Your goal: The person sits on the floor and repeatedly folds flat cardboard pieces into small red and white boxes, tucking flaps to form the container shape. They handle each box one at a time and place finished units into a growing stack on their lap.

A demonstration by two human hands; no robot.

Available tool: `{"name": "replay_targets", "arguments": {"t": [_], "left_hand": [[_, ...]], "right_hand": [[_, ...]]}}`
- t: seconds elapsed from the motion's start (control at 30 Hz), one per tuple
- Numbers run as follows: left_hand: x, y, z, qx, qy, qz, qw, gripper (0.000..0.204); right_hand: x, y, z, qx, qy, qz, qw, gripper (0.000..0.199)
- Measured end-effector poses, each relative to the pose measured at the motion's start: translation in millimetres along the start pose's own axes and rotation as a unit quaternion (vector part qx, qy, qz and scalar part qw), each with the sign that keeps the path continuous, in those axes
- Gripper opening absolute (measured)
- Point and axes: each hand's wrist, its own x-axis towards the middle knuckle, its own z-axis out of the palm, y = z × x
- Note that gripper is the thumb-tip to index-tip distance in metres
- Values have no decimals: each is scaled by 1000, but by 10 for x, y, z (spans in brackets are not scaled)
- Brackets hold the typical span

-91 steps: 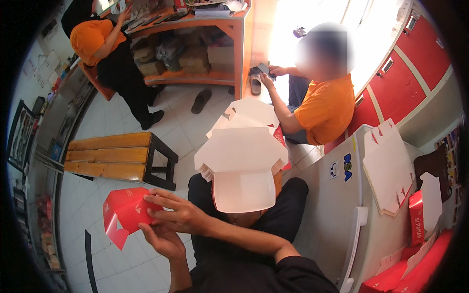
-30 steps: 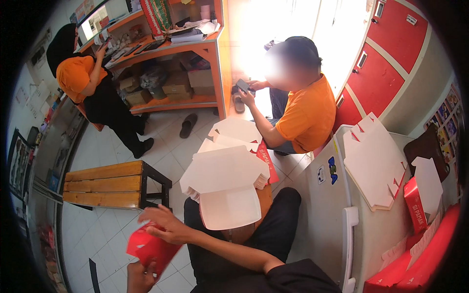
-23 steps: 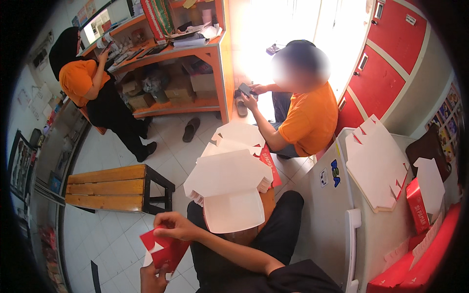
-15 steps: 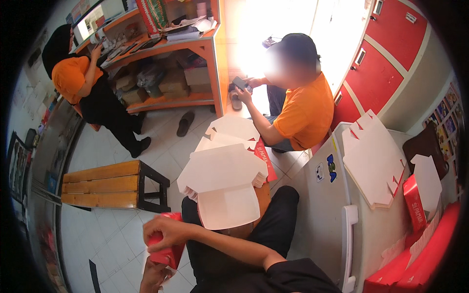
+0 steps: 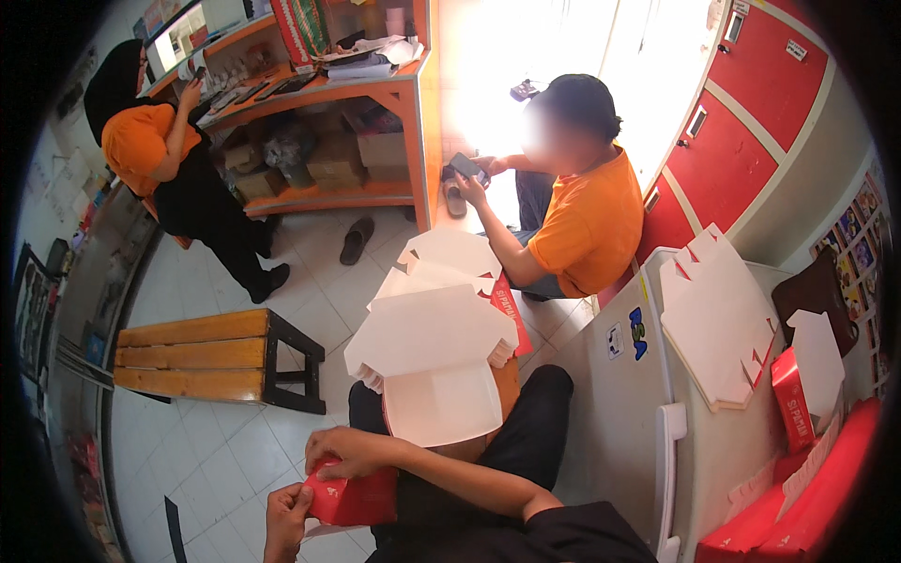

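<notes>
A small red cardboard box (image 5: 361, 497) sits at the lower left, beside my thigh, with a pale flap edge showing beneath it. My right hand (image 5: 345, 452) reaches across from the right and grips the box's top edge with bent fingers. At its left end, my left hand (image 5: 284, 518) pinches the box between thumb and fingers. Part of the box's underside is hidden. Between my knees, a stack of flat white carton blanks (image 5: 427, 328) rests on a wooden stool (image 5: 508, 380), with an opened white carton tray (image 5: 441, 405) at its near side.
A wooden bench (image 5: 192, 361) stands at left. At right, a white chest freezer (image 5: 610, 413) carries more carton blanks (image 5: 718, 319) and folded red boxes (image 5: 793, 399). One person in orange (image 5: 591, 216) sits ahead with a phone; another (image 5: 145, 145) stands by the orange shelf (image 5: 324, 197).
The red box has turned and moved rightward, closer to my leg. My right hand shifted right and slightly down; my left hand now pinches the box's left end rather than holding underneath.
</notes>
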Motion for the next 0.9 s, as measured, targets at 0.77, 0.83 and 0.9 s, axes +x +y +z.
{"name": "replay_targets", "arguments": {"t": [0.77, 0.83, 0.9], "left_hand": [[422, 594, 914, -254, 334, 343, 840, 42], [421, 568, 952, -221, 283, 406, 841, 44], [368, 562, 964, -189, 247, 452, 836, 45]], "right_hand": [[51, -261, -7, -273, 305, -337, 848, 35], [82, -433, -155, -271, 304, -346, 845, 39], [111, -693, -289, -259, 282, -337, 860, 41]]}}
